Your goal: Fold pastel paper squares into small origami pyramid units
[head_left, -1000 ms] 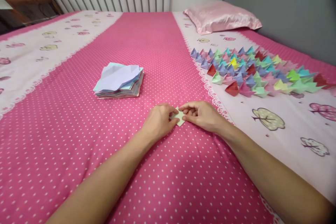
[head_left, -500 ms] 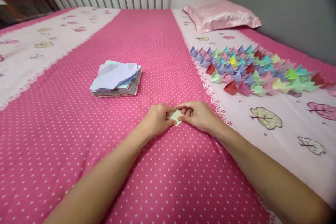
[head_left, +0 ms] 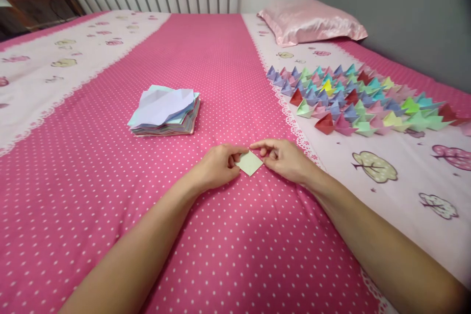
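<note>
Bedsheet point(head_left: 235, 255) of pink with white dots lies under both hands. The left hand point(head_left: 217, 167) pinches the left corner of a small pale green paper square point(head_left: 249, 163). The right hand point(head_left: 285, 159) pinches its right corner, thumb and forefinger pressed together. The square lies flat between them. Beyond on the left sits a stack of coloured sheets point(head_left: 164, 113). On the right, well apart, stand rows of folded paper figures point(head_left: 353, 100). A pink pillow point(head_left: 311, 22) lies farthest.

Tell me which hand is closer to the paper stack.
Left. The left hand lies below and right of the paper stack; the right hand sits farther right, past the pale folded square.
</note>
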Motion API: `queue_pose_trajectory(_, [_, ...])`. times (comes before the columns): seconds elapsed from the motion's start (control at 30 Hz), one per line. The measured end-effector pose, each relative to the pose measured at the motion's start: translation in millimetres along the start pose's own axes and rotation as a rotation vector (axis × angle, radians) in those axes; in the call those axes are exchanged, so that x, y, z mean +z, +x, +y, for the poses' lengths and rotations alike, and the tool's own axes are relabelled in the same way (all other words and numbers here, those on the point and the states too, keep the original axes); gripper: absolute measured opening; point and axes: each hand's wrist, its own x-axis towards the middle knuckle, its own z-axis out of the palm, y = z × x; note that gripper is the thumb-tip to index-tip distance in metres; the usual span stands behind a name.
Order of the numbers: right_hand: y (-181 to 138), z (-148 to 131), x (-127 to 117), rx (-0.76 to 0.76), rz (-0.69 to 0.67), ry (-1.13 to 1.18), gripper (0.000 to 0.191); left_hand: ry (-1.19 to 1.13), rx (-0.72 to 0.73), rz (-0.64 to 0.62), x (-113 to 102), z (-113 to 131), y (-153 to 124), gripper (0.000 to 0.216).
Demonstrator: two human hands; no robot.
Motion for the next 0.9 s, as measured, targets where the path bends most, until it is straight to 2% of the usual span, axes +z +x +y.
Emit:
queue_pose_trajectory(0.07, [-1.9,-0.8,-2.4,-0.008,0.001,0.058,0.032,-0.049,-0.021,0.016,-2.3,0.4,-2.4,0.042])
queue_pose_trajectory(0.17, [-6.8,-3.2,-6.0,-0.056,-0.078,0.053,0.023,-0.045,-0.036,0.052,-4.1,0.7,-6.3,0.038])
queue_pose_trajectory(0.4, [-18.8,-17.2,-13.3,-0.168,-0.169,-0.181,0.024,0.121,0.021,0.036,-8.0,6.6,-11.3,0.026])
queue_pose_trajectory(0.53, [-20.6,-25.0,-9.4,-0.117,-0.107,-0.277,0.027,0.121,0.033,0.034,-9.8,5.5,-10.5,0.025])
queue_pose_trajectory(0.67, [-20.7,-28.0,-2.6,-0.09,-0.048,-0.306,0.02,0.095,0.038,-0.02,-12.1,3.8,-8.6,0.026])
queue_pose_trajectory(0.9, [-20.3,-25.3,-3.2,-0.074,-0.067,-0.261,0.016,0.001,0.047,-0.113,-18.8,3.0,-6.6,0.026])
